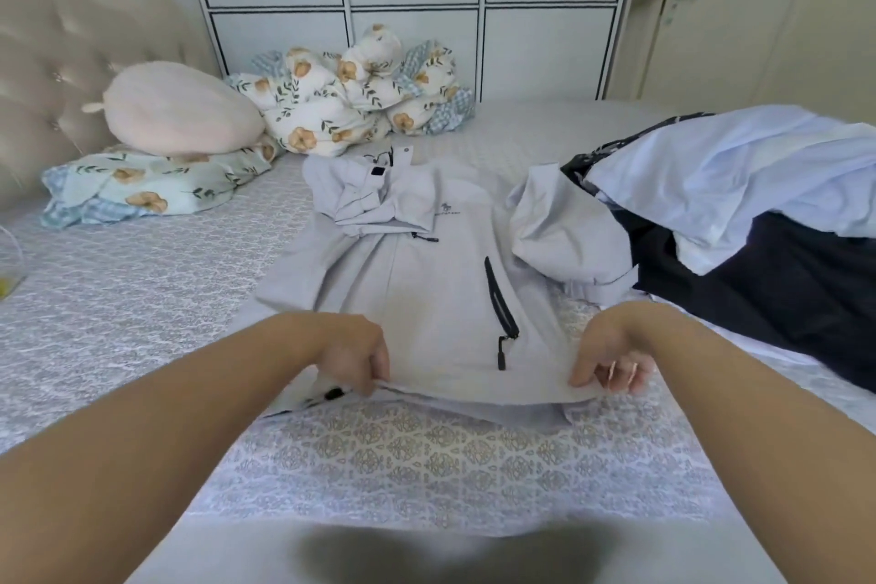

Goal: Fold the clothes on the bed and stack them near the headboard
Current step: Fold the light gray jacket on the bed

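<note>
- Nearest the viewer, two bare forearms reach forward over a bed (118, 299) covered in a grey patterned spread; the view comes from a camera worn on the person's head, looking down.
- The left hand (353, 358) pinches the near hem of a pale grey jacket (441, 280), fingers curled round the fabric at its left corner; the right hand (611, 358) grips the same hem at the right corner, thumb on top and fingers tucked under; the hem is lifted slightly off the spread between them, probably so the bottom can be folded up and away.
- The jacket lies flat on its back, stretching directly away from both hands; its hem is at the fingertips and its collar is at the far end; a dark pocket zip (500, 304) runs just beyond the right hand; one sleeve is bunched beyond and to the right of the right hand.
- Farther right of the right hand sits an unfolded heap: a light blue garment (739, 175) on top of a dark navy one (768, 294); these seem to await folding.
- Far beyond the left hand, to its left, a floral pillow (142, 190) and a pink cushion (180, 109) rest against the padded headboard (52, 62); a rumpled floral quilt (360, 100) lies straight ahead, past the collar; no folded stack shows there yet.
</note>
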